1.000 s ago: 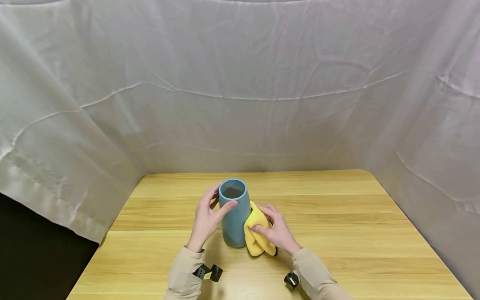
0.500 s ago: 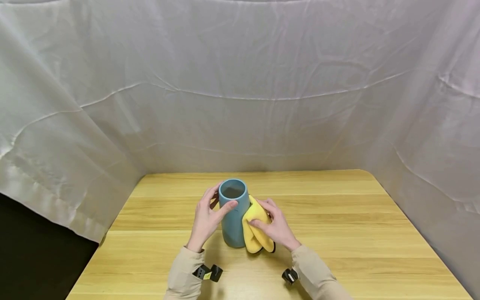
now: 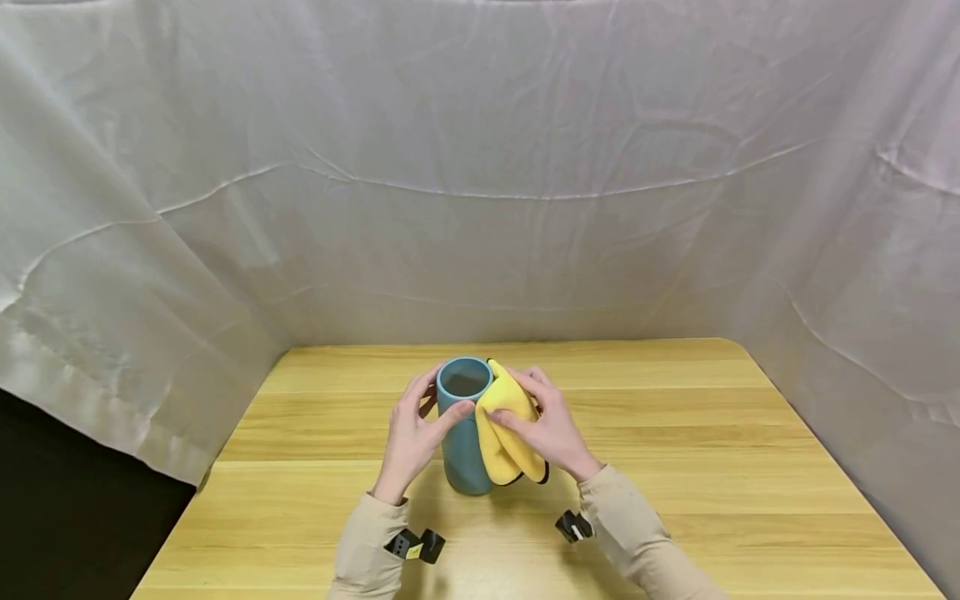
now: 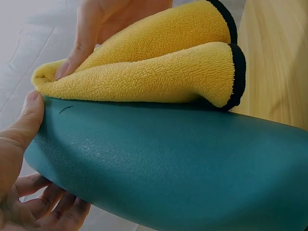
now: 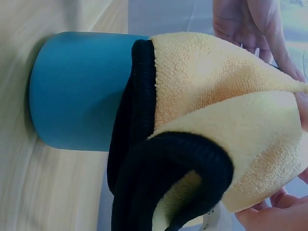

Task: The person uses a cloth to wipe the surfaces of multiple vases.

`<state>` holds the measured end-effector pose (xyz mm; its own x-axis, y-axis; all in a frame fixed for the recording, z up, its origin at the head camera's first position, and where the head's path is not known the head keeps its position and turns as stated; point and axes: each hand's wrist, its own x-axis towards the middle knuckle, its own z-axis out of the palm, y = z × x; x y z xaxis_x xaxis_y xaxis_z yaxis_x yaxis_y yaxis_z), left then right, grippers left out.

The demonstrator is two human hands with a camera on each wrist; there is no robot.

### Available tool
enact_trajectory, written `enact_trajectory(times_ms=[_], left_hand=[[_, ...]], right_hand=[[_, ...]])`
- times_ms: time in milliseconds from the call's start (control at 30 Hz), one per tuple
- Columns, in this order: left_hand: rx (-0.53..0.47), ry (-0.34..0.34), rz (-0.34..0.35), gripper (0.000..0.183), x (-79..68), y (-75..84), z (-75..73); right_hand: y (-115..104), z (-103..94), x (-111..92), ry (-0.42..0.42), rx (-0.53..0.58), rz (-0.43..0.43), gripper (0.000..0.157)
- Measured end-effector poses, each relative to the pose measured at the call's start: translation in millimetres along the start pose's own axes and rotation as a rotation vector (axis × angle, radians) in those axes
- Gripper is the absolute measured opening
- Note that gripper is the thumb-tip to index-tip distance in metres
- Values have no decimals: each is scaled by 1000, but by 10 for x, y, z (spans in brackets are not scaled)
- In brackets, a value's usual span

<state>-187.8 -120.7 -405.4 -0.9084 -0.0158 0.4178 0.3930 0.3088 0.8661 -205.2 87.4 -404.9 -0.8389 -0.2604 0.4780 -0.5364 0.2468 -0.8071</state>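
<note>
A tall blue-green vase point(image 3: 463, 454) stands upright on the wooden table, its round mouth facing up. My left hand point(image 3: 414, 433) grips it near the top, thumb on the near side and fingers round the far left. A small dark mark shows on the vase wall close to that thumb in the left wrist view. My right hand point(image 3: 551, 425) holds a folded yellow cloth point(image 4: 144, 72) with black edging against the vase's right side, up by the rim. In the right wrist view the cloth hides the upper part of the vase point(image 5: 82, 91).
The light wooden table point(image 3: 712, 483) reaches out on both sides of the hands. Grey-white curtains point(image 3: 525, 250) hang behind it and at its sides. A black area point(image 3: 75, 492) lies beyond the left edge. Small black devices sit at both wrists.
My right hand has slid the yellow cloth up along the vase's right side, from the lower half to the rim. My left hand and the vase have stayed in place.
</note>
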Motion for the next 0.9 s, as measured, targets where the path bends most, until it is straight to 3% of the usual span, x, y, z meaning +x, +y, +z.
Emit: enact_trajectory(times_ms=[367,900], left_hand=[[5,2,-12,62,5,19,-2],[-4,-1,-30,62,3,17,-1]], right_hand=[[76,8,-68,-11,5,31,58],[538,141,-380,-47,-45,198,64]])
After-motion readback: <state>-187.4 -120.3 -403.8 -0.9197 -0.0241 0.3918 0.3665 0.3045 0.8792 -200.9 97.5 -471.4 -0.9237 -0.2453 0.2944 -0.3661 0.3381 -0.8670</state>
